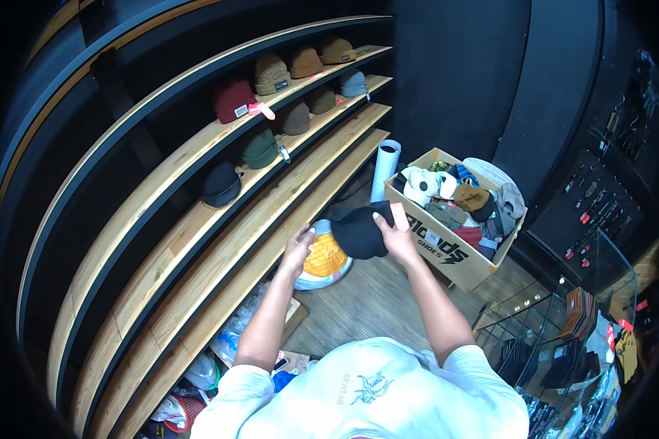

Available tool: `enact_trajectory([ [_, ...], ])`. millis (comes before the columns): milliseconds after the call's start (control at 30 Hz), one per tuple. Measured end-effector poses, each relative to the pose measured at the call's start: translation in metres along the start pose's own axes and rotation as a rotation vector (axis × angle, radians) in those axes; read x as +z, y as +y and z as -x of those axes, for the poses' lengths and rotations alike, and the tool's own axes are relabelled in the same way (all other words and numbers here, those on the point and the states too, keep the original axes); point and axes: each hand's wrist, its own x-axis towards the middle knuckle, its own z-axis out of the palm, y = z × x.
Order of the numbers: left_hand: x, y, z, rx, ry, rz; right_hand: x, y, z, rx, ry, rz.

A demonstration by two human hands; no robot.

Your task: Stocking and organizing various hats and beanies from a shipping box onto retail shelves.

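Observation:
A black knit beanie hangs in front of me above the floor, with a pink tag at its upper right. My right hand grips it by the right side, thumb on top. To the left of the beanie is my left hand, fingers curled in and a small gap between it and the cloth. Whether it pinches anything does not show. Behind and below both hands, a round white and yellow bundle rests on the floor, partly covered by the beanie.
Curved wooden shelves on the left carry several beanies, among them a maroon one and a green one. An open cardboard box full of caps stands at right, beside a white tube. A glass display case is lower right.

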Motion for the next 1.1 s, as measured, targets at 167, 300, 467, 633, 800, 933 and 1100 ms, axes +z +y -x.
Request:
enact_trajectory([
  [167, 0.062, 0.006, 0.043, 0.068, -0.329, 0.515, 0.040, -0.058, 0.037, -0.239, -0.270, 0.149],
  [300, 0.062, 0.006, 0.037, -0.137, -0.537, 0.980, 0.033, -0.041, 0.049, -0.345, -0.494, 0.253],
  [467, 0.066, 0.014, 0.048, -0.279, -0.471, 0.761, -0.006, -0.060, 0.030, -0.451, -0.281, 0.366],
  [633, 0.064, 0.018, 0.050, -0.333, -0.575, 0.864, -0.023, -0.108, 0.030, -0.536, 0.055, 0.521],
  [800, 0.066, 0.029, 0.063, -0.253, -0.713, 0.986, -0.007, -0.069, 0.062, -0.740, -0.528, 0.909],
  [933, 0.062, 0.026, 0.066, -0.253, -0.641, 0.923, -0.058, -0.009, 0.028, 0.036, -0.273, 0.816],
  [1100, 0.059, 0.002, 0.057, -0.203, -0.590, 0.857, 0.002, -0.092, 0.079, -0.782, -0.514, 0.687],
])
